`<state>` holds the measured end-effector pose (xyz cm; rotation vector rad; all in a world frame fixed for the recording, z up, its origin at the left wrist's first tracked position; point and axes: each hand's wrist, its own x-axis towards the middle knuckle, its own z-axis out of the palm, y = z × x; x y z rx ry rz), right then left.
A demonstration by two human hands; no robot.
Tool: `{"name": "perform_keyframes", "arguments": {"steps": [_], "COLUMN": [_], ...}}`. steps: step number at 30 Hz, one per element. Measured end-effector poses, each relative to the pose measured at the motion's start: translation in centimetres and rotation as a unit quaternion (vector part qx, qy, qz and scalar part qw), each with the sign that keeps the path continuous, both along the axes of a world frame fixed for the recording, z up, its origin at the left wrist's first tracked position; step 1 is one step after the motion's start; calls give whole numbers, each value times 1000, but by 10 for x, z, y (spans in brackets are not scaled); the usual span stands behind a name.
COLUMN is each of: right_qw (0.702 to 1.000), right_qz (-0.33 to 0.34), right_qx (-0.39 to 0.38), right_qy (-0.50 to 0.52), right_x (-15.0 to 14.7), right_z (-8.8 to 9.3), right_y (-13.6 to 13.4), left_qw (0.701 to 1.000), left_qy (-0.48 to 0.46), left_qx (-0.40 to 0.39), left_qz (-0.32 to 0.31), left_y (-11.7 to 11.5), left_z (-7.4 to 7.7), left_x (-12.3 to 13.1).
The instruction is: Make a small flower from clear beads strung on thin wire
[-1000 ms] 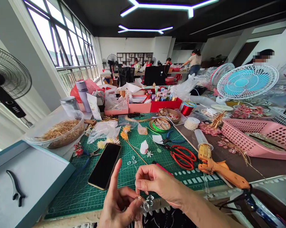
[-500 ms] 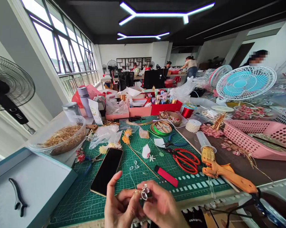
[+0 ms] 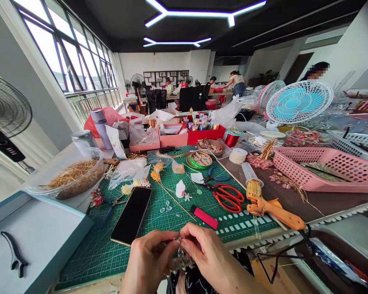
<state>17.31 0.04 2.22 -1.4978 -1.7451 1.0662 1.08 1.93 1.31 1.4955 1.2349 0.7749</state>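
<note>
Close to the mat's front edge, my left hand (image 3: 150,258) and my right hand (image 3: 207,253) meet fingertip to fingertip. Both pinch a small cluster of clear leaf-shaped beads (image 3: 180,253), which hangs between them, partly covered by the fingers. Any thin wire on it is too fine to make out. Beyond the hands, a few loose clear beads (image 3: 168,206) lie on the green cutting mat (image 3: 101,253). A white squeeze bottle (image 3: 180,190) and a white flower piece (image 3: 187,197) stand and lie near them. Left of these rests a black phone (image 3: 131,214).
Right of the hands are a pink-red flat stick (image 3: 205,217), red-handled scissors (image 3: 229,199), blue-handled pliers (image 3: 217,178) and an orange glue gun (image 3: 263,202). A pink basket (image 3: 324,179) sits farther right. A blue-grey box (image 3: 40,245) stands left. Co-workers are in the background.
My left index finger has come down from its raised pose onto the bead cluster. Both hands have closed together, and the cluster now hangs lower between them. The view has shifted slightly.
</note>
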Motion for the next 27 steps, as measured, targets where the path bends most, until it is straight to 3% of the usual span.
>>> {"name": "perform_keyframes", "arguments": {"steps": [2, 8, 12, 15, 21, 27], "right_qw": [998, 996, 990, 989, 994, 992], "right_qz": [-5, -17, -31, -47, -39, -83], "right_qx": [-30, -16, -18, -23, -30, 8], "right_qy": [48, 88, 136, 136, 93, 94], "right_x": [-1, -2, -3, -3, -1, 1], "right_z": [-4, -13, -15, -17, -13, -12], "right_y": [-1, 0, -1, -1, 0, -3], "left_qw": [994, 992, 981, 978, 994, 986], "left_qy": [-63, -44, -114, -140, -35, -107], "left_qx": [-89, -106, -152, -153, -99, -120], "left_qz": [13, 43, 25, 23, 30, 36], "left_y": [0, -1, -4, -7, -4, -4], "left_z": [-2, 4, 1, -6, -6, -10], "left_x": [4, 7, 7, 8, 10, 7]}}
